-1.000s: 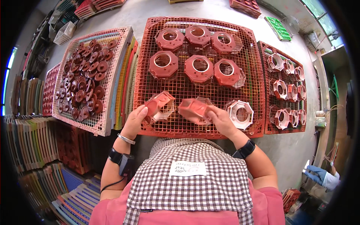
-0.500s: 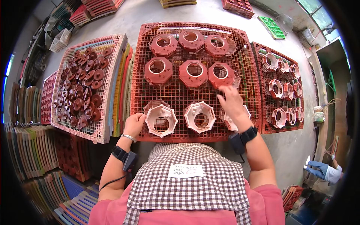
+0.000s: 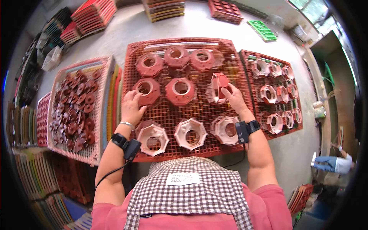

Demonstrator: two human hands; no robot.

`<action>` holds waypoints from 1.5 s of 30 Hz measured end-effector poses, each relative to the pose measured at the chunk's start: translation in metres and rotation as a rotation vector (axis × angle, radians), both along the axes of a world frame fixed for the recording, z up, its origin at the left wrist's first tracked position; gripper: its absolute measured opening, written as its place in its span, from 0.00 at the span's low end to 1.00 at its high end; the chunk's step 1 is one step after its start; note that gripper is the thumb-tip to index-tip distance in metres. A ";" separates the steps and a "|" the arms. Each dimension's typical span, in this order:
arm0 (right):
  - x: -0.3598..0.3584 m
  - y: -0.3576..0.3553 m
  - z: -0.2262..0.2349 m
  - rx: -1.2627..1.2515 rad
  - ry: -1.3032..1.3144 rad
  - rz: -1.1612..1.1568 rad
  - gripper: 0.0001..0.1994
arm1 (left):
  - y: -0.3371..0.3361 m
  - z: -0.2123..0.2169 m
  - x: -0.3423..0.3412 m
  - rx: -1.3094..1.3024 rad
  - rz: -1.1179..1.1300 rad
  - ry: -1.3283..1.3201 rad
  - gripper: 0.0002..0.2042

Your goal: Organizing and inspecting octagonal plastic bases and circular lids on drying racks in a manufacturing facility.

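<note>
Red octagonal ceramic pieces with round holes lie on a brown-red grid rack [image 3: 184, 151] in front of me. My right hand [image 3: 234, 99] pinches one octagonal piece [image 3: 220, 85], tipped up on its edge at the right of the middle row. At that row's left end, my left hand [image 3: 132, 108] has its fingers and thumb on the edge of another octagonal piece [image 3: 150, 92]. Between them a third piece [image 3: 180, 92] lies red side up. Three pieces in the near row, such as the middle one [image 3: 183, 133], show pale hollow insides. The far row [image 3: 176, 57] is red side up.
On the left, a pale grid rack [image 3: 97, 143] carries many small dark-brown round parts [image 3: 78, 103]. A right-hand rack [image 3: 245, 63] holds more pale-faced octagonal pieces [image 3: 268, 94]. Stacked trays [image 3: 163, 9] and a green tray [image 3: 262, 30] are on the floor beyond. Another person [image 3: 333, 164] is far right.
My left hand has gone from the near-left piece to the middle-row left piece. My right hand has taken hold of the middle-row right piece and tipped it up. The view has shifted.
</note>
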State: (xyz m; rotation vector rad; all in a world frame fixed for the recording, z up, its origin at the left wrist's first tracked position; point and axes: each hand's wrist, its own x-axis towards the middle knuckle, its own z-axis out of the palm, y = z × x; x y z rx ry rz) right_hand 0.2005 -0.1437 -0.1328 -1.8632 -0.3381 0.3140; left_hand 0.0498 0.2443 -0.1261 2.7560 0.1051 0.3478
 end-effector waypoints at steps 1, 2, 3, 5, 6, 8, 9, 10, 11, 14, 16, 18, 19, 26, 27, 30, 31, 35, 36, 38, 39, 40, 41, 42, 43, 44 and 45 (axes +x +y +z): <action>-0.001 -0.011 0.000 0.191 0.100 -0.061 0.23 | 0.002 -0.001 0.006 0.060 -0.002 0.026 0.26; -0.002 -0.020 0.000 0.388 0.197 -0.113 0.21 | 0.003 0.002 0.009 0.124 0.003 0.053 0.26; -0.008 -0.033 0.001 0.417 0.308 -0.174 0.21 | 0.004 0.000 0.013 0.127 -0.001 0.102 0.26; -0.007 -0.061 -0.014 0.426 0.440 -0.218 0.22 | 0.006 -0.006 0.019 0.128 -0.006 0.181 0.25; -0.009 -0.071 -0.022 0.494 0.511 -0.289 0.22 | 0.002 -0.006 0.023 0.142 -0.015 0.210 0.25; -0.012 -0.086 -0.034 0.518 0.579 -0.395 0.19 | 0.001 -0.005 0.026 0.161 -0.037 0.229 0.23; -0.014 -0.093 -0.036 0.409 0.579 -0.401 0.18 | 0.003 -0.004 0.026 0.162 -0.044 0.232 0.23; -0.015 -0.098 -0.039 0.300 0.581 -0.402 0.18 | 0.006 -0.002 0.026 0.160 -0.079 0.212 0.22; -0.017 -0.095 -0.037 0.164 0.568 -0.420 0.17 | 0.012 0.000 0.022 0.162 -0.097 0.197 0.21; -0.019 -0.102 -0.020 -0.646 0.003 -0.349 0.13 | 0.025 0.006 0.021 -0.168 -0.130 0.055 0.20; -0.021 -0.080 0.008 -0.774 -0.349 -0.488 0.15 | 0.026 0.015 0.018 -0.934 -0.025 0.245 0.14; -0.021 -0.031 0.029 -0.453 -0.488 -0.258 0.16 | 0.037 0.013 0.009 -1.267 -0.021 0.239 0.16; -0.022 -0.006 0.033 -0.536 -0.718 -0.062 0.17 | 0.025 0.019 0.008 -1.497 0.008 0.215 0.20; -0.030 0.121 0.000 -0.642 -0.804 0.479 0.29 | 0.042 -0.030 -0.003 -1.742 0.412 0.394 0.23; -0.028 0.126 -0.002 -0.635 -0.810 0.491 0.29 | 0.047 -0.037 -0.003 -1.714 0.472 0.386 0.20; -0.023 0.139 0.004 -0.725 -0.707 0.551 0.27 | 0.062 -0.043 -0.008 -1.209 0.546 0.418 0.18; -0.023 0.139 0.010 -0.586 -0.647 0.505 0.25 | 0.067 -0.044 -0.009 -1.213 0.560 0.408 0.18; -0.014 0.126 0.008 0.068 0.152 0.372 0.19 | 0.065 -0.014 0.014 -0.344 0.464 0.234 0.13; -0.010 0.122 0.002 0.205 0.436 0.350 0.19 | 0.064 -0.010 0.025 -0.343 0.471 0.231 0.13; -0.006 0.116 -0.005 0.237 0.717 0.304 0.17 | 0.059 -0.004 0.052 -0.293 0.281 -0.001 0.14; -0.004 0.115 -0.011 0.188 0.794 0.175 0.16 | 0.054 -0.001 0.067 -0.220 0.207 -0.018 0.16; -0.001 0.113 -0.017 0.139 0.869 0.044 0.15 | 0.047 0.001 0.081 -0.147 0.132 -0.036 0.19; 0.002 0.108 -0.024 0.147 0.792 0.047 0.15 | 0.038 0.000 0.096 -0.087 0.096 -0.029 0.22; 0.004 0.105 -0.029 0.144 0.790 0.048 0.15 | 0.031 -0.001 0.107 -0.025 0.064 -0.021 0.24; 0.006 0.104 -0.035 0.080 0.675 0.078 0.14 | 0.029 -0.006 0.118 0.024 0.016 -0.043 0.27; 0.009 0.098 -0.044 0.015 0.563 0.100 0.14 | 0.024 -0.011 0.128 0.086 0.002 0.003 0.30; 0.015 0.094 -0.053 -0.009 0.523 0.184 0.15 | 0.016 -0.010 0.137 0.108 -0.017 0.055 0.31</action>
